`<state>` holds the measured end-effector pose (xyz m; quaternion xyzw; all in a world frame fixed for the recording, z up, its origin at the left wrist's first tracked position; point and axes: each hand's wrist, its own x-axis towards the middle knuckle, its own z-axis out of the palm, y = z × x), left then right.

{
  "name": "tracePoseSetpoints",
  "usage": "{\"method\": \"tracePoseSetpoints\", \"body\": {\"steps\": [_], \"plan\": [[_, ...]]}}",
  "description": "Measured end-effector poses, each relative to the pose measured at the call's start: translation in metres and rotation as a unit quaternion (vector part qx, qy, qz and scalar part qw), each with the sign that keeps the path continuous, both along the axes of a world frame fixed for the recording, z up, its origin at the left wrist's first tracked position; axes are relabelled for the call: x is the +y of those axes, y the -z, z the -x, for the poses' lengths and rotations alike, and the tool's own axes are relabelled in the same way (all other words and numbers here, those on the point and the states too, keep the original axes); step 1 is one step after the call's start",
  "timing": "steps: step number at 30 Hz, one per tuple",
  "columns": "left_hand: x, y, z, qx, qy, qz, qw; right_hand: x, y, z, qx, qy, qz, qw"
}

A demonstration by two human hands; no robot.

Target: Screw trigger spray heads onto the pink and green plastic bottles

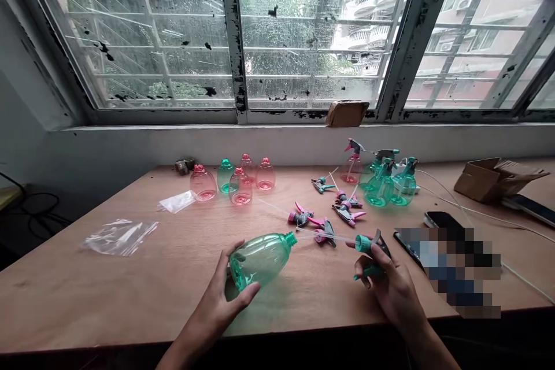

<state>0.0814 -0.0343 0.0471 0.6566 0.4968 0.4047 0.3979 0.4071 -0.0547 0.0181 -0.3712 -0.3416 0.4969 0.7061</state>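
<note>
My left hand (225, 295) grips a clear green plastic bottle (262, 257) by its base, tilted on its side just above the wooden table (130, 283), with the threaded neck pointing right. My right hand (390, 283) is closed on a green and grey trigger sprayer head (368, 245). The sprayer's thin clear dip tube (323, 236) points left toward the bottle's neck, its end close to the opening.
Several empty pink and green bottles (236, 182) stand at the back. Loose pink and green sprayer heads (329, 214) lie mid-table, assembled green spray bottles (388, 182) behind. Clear plastic bags (119, 236) lie left. A phone (444, 221), cables and a cardboard box (489, 178) sit right.
</note>
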Motion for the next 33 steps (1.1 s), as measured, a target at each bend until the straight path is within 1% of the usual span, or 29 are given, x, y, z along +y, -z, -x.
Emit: {"method": "tracePoseSetpoints", "body": {"steps": [1, 3, 7, 11, 14, 18, 21, 23, 26, 29, 31, 33], "plan": [[0.001, 0.0, 0.0, -0.006, -0.006, 0.003, 1.0, 0.0, -0.002, 0.0, -0.001, 0.003, 0.004, 1.0], [0.002, 0.001, 0.001, -0.014, -0.009, 0.003, 1.0, 0.0, -0.005, 0.001, -0.016, -0.015, 0.02, 1.0], [0.002, 0.003, 0.003, 0.001, 0.024, -0.015, 1.0, -0.001, -0.006, 0.004, -0.062, -0.087, 0.035, 0.994], [-0.001, 0.003, 0.003, 0.009, 0.067, -0.017, 0.998, -0.002, -0.004, 0.004, -0.107, -0.172, 0.055, 0.978], [-0.003, 0.001, 0.002, 0.02, 0.076, -0.021, 0.997, 0.0, -0.002, 0.002, -0.115, -0.203, 0.053, 0.971], [-0.005, 0.004, 0.004, 0.032, 0.093, -0.009, 0.995, 0.0, 0.001, 0.001, -0.125, -0.21, 0.039, 0.969], [-0.006, 0.005, 0.005, 0.024, 0.103, 0.004, 0.994, -0.002, 0.003, 0.003, -0.151, -0.214, 0.032, 0.964], [-0.007, 0.003, 0.004, 0.018, 0.126, 0.002, 0.992, -0.003, 0.003, 0.004, -0.174, -0.21, 0.043, 0.961], [-0.01, -0.004, 0.001, 0.021, 0.157, 0.005, 0.987, -0.003, 0.001, 0.006, -0.206, -0.185, 0.072, 0.958], [-0.011, -0.008, -0.002, 0.024, 0.16, 0.008, 0.987, -0.002, -0.003, 0.008, -0.234, -0.165, 0.066, 0.956], [-0.01, -0.009, -0.003, 0.008, 0.158, 0.015, 0.987, -0.001, -0.006, 0.009, -0.237, -0.167, 0.062, 0.955], [-0.009, -0.009, -0.005, -0.017, 0.157, 0.04, 0.987, -0.001, -0.009, 0.012, -0.24, -0.17, 0.064, 0.954]]}}
